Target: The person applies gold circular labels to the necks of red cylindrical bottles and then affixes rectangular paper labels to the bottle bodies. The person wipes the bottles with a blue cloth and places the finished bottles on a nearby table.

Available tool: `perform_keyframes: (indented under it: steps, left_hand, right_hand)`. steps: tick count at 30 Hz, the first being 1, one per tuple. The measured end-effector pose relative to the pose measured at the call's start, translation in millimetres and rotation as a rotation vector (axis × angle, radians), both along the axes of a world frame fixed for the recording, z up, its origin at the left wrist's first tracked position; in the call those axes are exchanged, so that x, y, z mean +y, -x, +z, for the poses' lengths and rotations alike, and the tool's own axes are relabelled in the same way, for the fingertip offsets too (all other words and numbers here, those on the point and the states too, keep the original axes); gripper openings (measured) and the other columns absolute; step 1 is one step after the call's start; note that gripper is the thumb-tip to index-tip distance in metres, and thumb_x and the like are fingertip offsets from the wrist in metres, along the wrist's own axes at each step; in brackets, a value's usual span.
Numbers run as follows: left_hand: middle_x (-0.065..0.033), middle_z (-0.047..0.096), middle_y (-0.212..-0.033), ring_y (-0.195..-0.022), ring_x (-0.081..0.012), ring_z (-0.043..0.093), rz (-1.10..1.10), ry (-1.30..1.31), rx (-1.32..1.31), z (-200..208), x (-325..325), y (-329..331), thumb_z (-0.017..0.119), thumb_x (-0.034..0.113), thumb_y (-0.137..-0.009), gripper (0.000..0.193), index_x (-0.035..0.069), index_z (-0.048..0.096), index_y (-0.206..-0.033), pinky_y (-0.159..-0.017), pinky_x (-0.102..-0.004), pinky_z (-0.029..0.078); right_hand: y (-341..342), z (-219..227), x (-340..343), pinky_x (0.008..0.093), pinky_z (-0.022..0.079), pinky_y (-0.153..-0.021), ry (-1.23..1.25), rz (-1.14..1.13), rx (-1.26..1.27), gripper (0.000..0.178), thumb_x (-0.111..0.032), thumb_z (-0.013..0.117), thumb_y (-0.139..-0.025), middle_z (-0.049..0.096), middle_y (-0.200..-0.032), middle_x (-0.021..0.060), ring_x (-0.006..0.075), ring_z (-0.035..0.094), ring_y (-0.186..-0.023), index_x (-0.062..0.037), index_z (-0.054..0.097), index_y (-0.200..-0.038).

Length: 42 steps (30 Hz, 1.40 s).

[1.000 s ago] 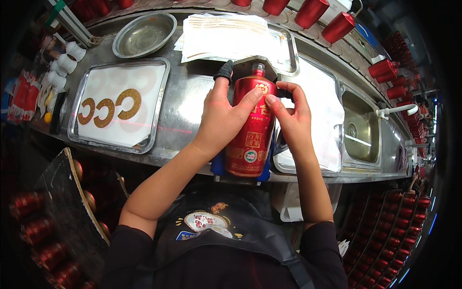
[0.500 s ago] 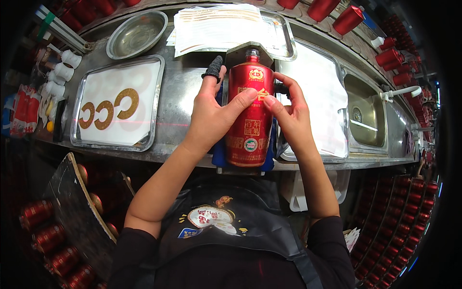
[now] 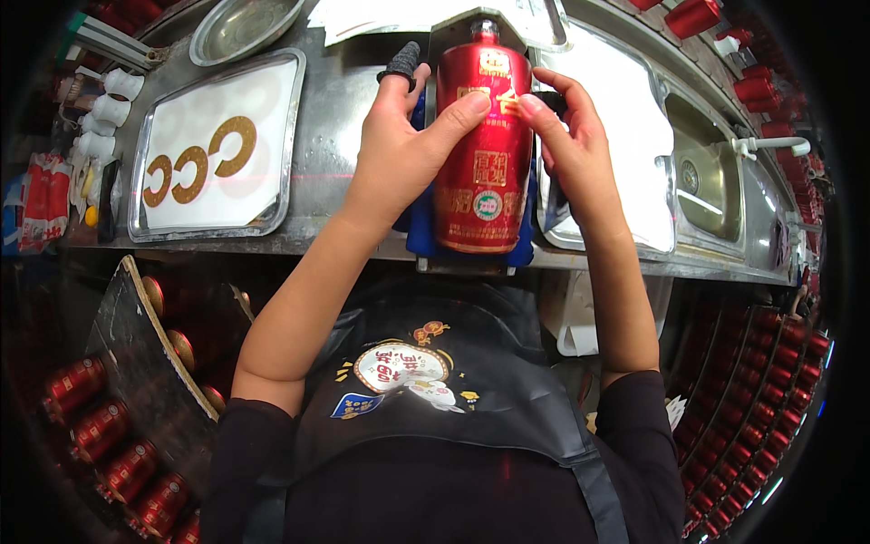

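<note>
I see left hand (image 3: 394,140) and right hand (image 3: 577,140), thumbs touching front of red bottle (image 3: 485,186); cannot tell whether either grips. 3 gold C-shaped pieces (image 3: 248,145) lie on white sheet (image 3: 240,207).

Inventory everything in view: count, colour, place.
Bottle: one, red, centre
Support: one, blue, beneath bottle
Trays: three, silver, left, right, far
C-shaped pieces: three, gold, left tray
Sheets: several, white, on trays
Bowl: one, silver, far left
Sink: one, silver, right
Tap: one, white, sink
Spool shapes: several, white, far left
Other vessels: many, red, around edges
Apron: one, black, on wearer
Finger cover: one, black, left forefinger
Left hand, right hand: both on bottle
</note>
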<state>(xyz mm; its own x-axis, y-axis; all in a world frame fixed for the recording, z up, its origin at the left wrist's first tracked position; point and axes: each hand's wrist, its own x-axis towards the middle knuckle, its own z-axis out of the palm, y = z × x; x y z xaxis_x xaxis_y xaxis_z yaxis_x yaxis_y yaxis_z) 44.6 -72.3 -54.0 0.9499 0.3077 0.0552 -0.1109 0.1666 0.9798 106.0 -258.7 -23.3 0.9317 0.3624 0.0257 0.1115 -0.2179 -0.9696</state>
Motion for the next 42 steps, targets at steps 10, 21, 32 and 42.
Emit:
perform_keyframes:
  steps: [10, 21, 32, 42]
  left_hand:
    - [-0.0246, 0.044, -0.155, -0.144, -0.0243, 0.043, -0.158, 0.030, 0.018, -2.0, -8.2, 65.1, 0.077, 0.023, -0.094, 0.079, -0.006, 0.032, -0.153, -0.118, -0.0381, 0.035]
    - [-0.0224, 0.039, -0.159, -0.148, -0.0261, 0.038, -0.229, 0.069, 0.000, -13.0, 1.6, 76.1, 0.077, 0.018, -0.093, 0.083, -0.002, 0.027, -0.157, -0.118, -0.0388, 0.036]
    - [-0.0241, 0.038, -0.159, -0.150, -0.0279, 0.034, -0.213, 0.032, -0.020, -15.3, -0.5, 73.1, 0.083, 0.022, -0.088, 0.093, -0.004, 0.027, -0.156, -0.122, -0.0404, 0.028]
    - [-0.0254, 0.038, -0.157, -0.147, -0.0310, 0.039, -0.189, -0.170, 0.034, -11.8, -4.4, 83.6, 0.089, 0.031, -0.081, 0.105, -0.009, 0.027, -0.156, -0.121, -0.0408, 0.030]
  right_hand:
    - [57.8, -15.4, -33.2, 0.0265, 0.057, -0.084, -0.173, 0.130, 0.189, 0.064, -0.021, 0.076, -0.094, 0.053, -0.136, 0.0163, 0.0155, 0.066, -0.102, 0.0015, 0.045, -0.145]
    - [67.7, -17.2, -36.2, 0.0180, 0.045, -0.063, -0.164, 0.098, 0.163, 0.062, -0.020, 0.069, -0.097, 0.055, -0.134, 0.0105, 0.0024, 0.053, -0.073, -0.0006, 0.043, -0.150]
    - [64.8, -25.4, -43.8, 0.0215, 0.050, -0.071, -0.093, 0.108, 0.156, 0.066, -0.023, 0.077, -0.092, 0.056, -0.131, 0.0109, 0.0049, 0.056, -0.079, -0.0034, 0.047, -0.148]
    - [35.6, 5.4, -65.4, 0.0320, 0.053, -0.071, -0.443, -0.413, 0.436, 0.041, -0.009, 0.066, -0.092, 0.064, -0.096, 0.0077, 0.0168, 0.063, -0.077, 0.0007, 0.056, -0.130]
